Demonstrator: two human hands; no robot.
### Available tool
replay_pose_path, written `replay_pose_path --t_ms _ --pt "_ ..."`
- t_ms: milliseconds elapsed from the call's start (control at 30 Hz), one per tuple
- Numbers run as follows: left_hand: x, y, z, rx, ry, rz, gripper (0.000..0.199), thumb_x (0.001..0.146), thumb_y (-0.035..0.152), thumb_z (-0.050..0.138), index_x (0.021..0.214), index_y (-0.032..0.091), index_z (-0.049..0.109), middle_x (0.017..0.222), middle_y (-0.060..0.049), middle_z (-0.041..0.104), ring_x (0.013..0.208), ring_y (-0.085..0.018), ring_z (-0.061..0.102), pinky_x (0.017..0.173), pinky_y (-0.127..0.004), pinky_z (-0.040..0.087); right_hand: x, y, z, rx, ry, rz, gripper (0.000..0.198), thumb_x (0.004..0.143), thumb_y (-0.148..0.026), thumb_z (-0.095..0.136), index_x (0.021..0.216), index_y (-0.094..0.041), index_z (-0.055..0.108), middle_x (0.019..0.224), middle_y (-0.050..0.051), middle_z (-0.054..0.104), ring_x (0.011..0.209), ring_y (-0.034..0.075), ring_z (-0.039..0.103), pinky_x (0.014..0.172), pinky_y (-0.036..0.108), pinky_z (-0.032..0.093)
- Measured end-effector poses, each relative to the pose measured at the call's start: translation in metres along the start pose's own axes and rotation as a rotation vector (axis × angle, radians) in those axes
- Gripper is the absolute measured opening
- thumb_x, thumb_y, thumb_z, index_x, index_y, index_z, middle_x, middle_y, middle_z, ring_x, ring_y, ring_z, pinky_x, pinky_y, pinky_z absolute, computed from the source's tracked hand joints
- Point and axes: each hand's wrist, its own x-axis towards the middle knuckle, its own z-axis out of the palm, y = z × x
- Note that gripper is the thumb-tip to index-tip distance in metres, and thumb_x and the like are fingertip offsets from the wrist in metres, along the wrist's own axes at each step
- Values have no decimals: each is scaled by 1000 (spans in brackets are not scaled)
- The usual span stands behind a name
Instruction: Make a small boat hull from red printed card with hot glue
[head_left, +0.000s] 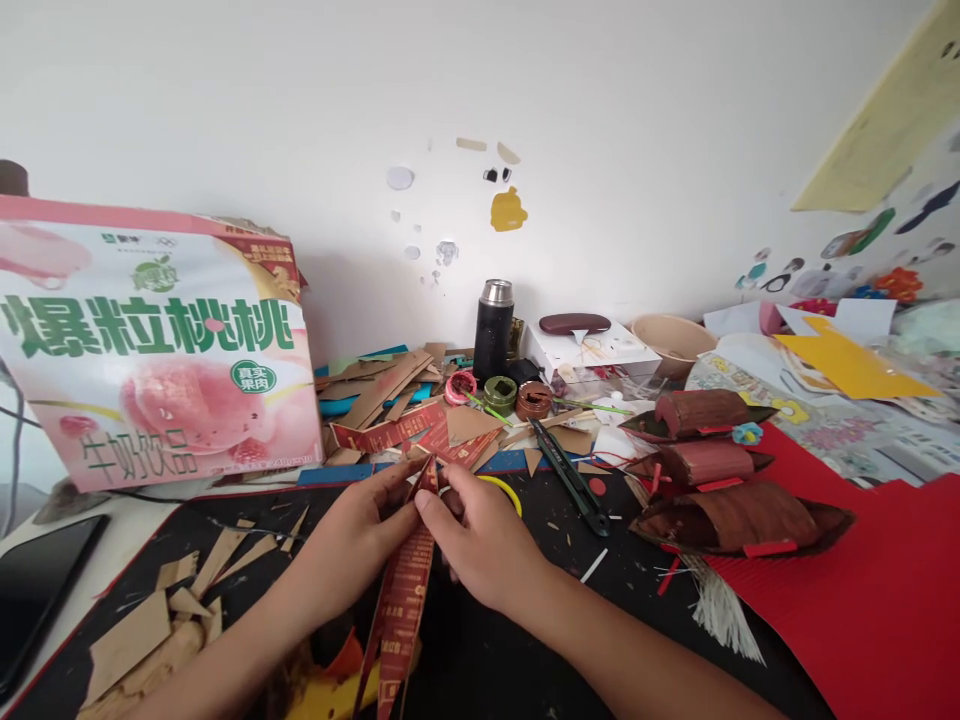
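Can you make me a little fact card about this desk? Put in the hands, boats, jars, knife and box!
Left hand: pinching red printed cardboard near its far end
Right hand: pinching the same cardboard
Boats: three, brownish, lined up at the right
Jars: three, with pink, green and brown
Knife: dark green, lying right of the hands
Box: big, pink and white, at the left

The strip (406,605) looks like smooth printed cardboard, the flask (493,338) matt with a shiny metal cap (497,292)

Craft desk (124,535); paint jars (500,408); cardboard scraps (131,635)
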Motion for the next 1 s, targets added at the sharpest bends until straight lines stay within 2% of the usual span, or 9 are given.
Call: replay_pose_path --t_ms 67,133,233,300,433,567,767,867,1000 --pt "1 3 -3 -23 16 -12 49 87 44 70 130 20 73 125 -7 80 116 -34 74 107 -46 54 0 2 2 190 -76 80 25 105 -45 53 108 -22 60 60 -7 55 49 13 52 49 23 38" --pt "1 8 -5 -65 28 -31 48 87 45 72 128 20 74 122 -8 82 115 -34 74 105 -46 55 2 3 2 359 -115 157 38 102 -59 55 111 -22 59 55 -9 52 42 12 48 42 22 38" --pt "0 17 -5 -203 17 -82 50 84 45 76 127 20 73 118 -8 83 110 -33 76 103 -44 56 5 2 0 500 -113 199 54 93 -76 56 101 -23 58 51 -10 51 37 11 45 37 20 37" --pt "-2 19 -4 -336 -19 -134 54 81 43 81 128 19 72 117 -9 83 106 -31 77 100 -42 57 7 1 -2 540 -90 188 58 90 -81 56 92 -23 56 49 -10 51 36 10 45 35 19 36" --pt "-9 18 2 -571 -127 -230 57 79 37 87 132 20 70 115 -10 83 101 -28 78 93 -36 59 10 1 -6 632 -28 184 57 88 -79 62 85 -23 56 48 -10 50 33 9 42 33 19 33" --pt "-15 18 7 -701 -189 -278 53 78 31 90 127 21 74 104 -8 83 93 -23 78 87 -30 58 11 1 -7 767 -9 177 53 86 -73 70 83 -22 58 48 -10 47 33 7 37 32 18 30" --pt "-16 26 11 -770 -191 -314 42 74 30 93 113 20 80 88 -5 82 66 -13 70 65 -20 53 10 1 -7 878 -47 194 53 82 -71 76 79 -21 60 48 -10 46 33 6 33 32 18 26" --pt "-17 28 12 -777 -183 -348 42 71 31 95 108 18 81 86 -5 81 64 -13 69 61 -20 52 10 -1 -7 896 -57 193 53 80 -71 78 81 -21 62 47 -11 44 33 5 31 32 19 25" --pt "-19 27 12 -777 -190 -357 40 71 27 93 108 18 80 87 -5 81 65 -14 69 63 -21 53 10 -2 -7 929 -60 194 54 78 -69 81 75 -21 57 45 -12 41 33 5 30 33 18 23"
